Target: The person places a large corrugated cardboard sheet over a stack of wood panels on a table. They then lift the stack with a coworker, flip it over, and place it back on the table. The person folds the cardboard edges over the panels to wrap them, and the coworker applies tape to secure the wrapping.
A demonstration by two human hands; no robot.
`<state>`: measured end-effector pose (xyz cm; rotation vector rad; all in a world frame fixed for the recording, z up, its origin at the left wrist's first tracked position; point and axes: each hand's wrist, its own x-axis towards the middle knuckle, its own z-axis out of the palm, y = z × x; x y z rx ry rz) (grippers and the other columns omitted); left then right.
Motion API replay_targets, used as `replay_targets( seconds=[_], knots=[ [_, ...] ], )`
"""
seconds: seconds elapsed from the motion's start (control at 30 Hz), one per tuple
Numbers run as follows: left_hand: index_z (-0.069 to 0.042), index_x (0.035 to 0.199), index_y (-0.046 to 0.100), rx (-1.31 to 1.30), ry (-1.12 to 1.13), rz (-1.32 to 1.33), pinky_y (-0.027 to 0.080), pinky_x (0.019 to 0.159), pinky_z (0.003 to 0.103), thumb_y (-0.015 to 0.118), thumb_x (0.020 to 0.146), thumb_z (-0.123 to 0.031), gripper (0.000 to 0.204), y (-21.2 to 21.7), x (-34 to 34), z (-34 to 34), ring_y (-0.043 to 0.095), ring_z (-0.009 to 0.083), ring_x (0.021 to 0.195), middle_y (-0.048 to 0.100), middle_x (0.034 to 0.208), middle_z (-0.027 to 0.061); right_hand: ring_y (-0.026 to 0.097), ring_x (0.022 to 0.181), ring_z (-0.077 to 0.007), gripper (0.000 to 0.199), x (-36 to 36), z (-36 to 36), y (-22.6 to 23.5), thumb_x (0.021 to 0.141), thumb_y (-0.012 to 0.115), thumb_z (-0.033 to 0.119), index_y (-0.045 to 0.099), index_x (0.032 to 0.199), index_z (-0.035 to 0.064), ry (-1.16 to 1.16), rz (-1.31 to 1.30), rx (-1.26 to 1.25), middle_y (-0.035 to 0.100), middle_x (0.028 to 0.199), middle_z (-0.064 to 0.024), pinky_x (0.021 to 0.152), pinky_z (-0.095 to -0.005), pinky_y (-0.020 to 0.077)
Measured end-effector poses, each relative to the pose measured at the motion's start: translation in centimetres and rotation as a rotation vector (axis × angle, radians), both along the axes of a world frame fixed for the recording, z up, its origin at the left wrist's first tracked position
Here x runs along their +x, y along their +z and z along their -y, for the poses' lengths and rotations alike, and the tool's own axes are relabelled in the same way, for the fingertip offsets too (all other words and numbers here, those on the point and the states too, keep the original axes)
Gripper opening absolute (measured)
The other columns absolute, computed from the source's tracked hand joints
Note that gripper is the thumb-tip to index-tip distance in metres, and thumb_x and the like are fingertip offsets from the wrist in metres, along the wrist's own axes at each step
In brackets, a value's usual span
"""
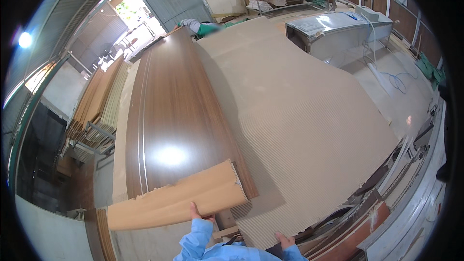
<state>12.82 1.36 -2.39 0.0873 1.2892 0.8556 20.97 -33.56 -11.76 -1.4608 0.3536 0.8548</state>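
Note:
A long glossy dark-brown wood panel (179,111) lies tilted, running away from me, with a light tan protective sheet (179,200) peeled and curled up at its near end. My left hand (195,211), in a light blue sleeve, grips the lower edge of that curled sheet. My right hand (284,239) rests at the near edge of a wide beige ribbed board (299,111) lying beside the panel. At the panel's far end, another person in a green and grey top (202,28) leans over it.
Stacks of boards (96,111) stand at the left by an open doorway (133,12). A grey machine (338,29) sits at the back right with a hose and blue cable (398,82) on the floor. Strips and offcuts (382,203) pile along the right.

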Motion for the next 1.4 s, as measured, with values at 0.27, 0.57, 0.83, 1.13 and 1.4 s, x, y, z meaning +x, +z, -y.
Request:
replay_targets(
  seconds=[0.27,0.57,0.83,1.13,1.4],
  knots=[
    [-0.019,0.121,0.051,-0.015,0.025,0.014,0.050,0.084,0.052,0.079,0.064,-0.051,0.071,0.0,0.1,-0.2,0.054,0.0306,0.106,0.055,0.118,0.0081,0.059,0.088,-0.0180,0.042,-0.1,-0.1,-1.1,0.077,0.076,0.023,0.061,0.105,-0.0052,0.002,0.058,0.040,0.065,0.101,-0.0093,0.079,-0.0311,0.0479],
    [-0.019,0.120,0.052,-0.013,0.008,-0.008,0.051,0.081,0.048,0.078,0.064,-0.052,0.069,0.4,0.1,0.0,0.055,0.0301,0.103,0.055,0.116,0.0075,0.059,0.091,-0.0176,0.047,0.1,-0.2,0.8,0.074,0.077,0.024,0.061,0.108,-0.0054,0.007,0.043,0.069,0.065,0.104,-0.0102,0.081,-0.0313,0.0470],
    [-0.019,0.121,0.051,-0.018,0.000,-0.009,0.051,0.081,0.048,0.077,0.066,-0.053,0.070,-0.7,-0.4,-0.5,0.055,0.0299,0.103,0.055,0.117,0.0074,0.060,0.089,-0.0178,0.042,0.1,-0.2,0.0,0.075,0.076,0.022,0.063,0.105,-0.0038,0.014,0.003,0.016,0.065,0.101,-0.0096,0.080,-0.0312,0.0479],
    [-0.019,0.122,0.050,0.003,0.000,-0.043,0.050,0.083,0.050,0.075,0.066,-0.055,0.071,0.5,0.2,0.1,0.053,0.0314,0.106,0.054,0.119,0.0094,0.058,0.094,-0.0182,0.046,0.2,-0.1,0.6,0.075,0.076,0.024,0.061,0.109,-0.0044,0.043,-0.019,-0.013,0.064,0.105,-0.0095,0.084,-0.0318,0.0463],
    [-0.019,0.120,0.052,0.041,-0.045,0.028,0.052,0.084,0.049,0.079,0.065,-0.050,0.069,1.1,0.2,0.4,0.056,0.0304,0.104,0.057,0.116,0.0075,0.057,0.095,-0.0196,0.053,0.0,-0.2,1.2,0.073,0.077,0.029,0.060,0.110,-0.0045,0.050,-0.023,-0.020,0.063,0.107,-0.0107,0.086,-0.0327,0.0453]
  ],
)
